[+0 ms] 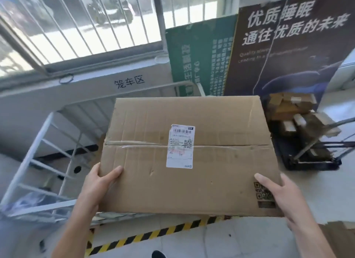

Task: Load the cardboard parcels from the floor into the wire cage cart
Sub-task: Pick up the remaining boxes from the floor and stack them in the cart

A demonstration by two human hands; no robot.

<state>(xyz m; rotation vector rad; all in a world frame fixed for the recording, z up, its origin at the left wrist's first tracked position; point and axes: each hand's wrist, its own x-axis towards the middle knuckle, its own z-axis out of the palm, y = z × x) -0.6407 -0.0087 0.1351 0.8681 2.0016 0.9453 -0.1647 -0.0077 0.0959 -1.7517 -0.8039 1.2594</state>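
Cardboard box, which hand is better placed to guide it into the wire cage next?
Left, probably. The left hand grips the box corner nearest the cage, whose white frame lies on that side; the right hand holds the far corner.

A: Parcel (211, 113)? Plain brown cardboard w/ white label (180, 146), black barcode.
B: Cage cart (36, 142): white bars. Floor tape (153, 233): yellow/black diag. stripes.
A: Also green board (199, 52), dark brown poster (288, 56) w/ white txt, blue shape.
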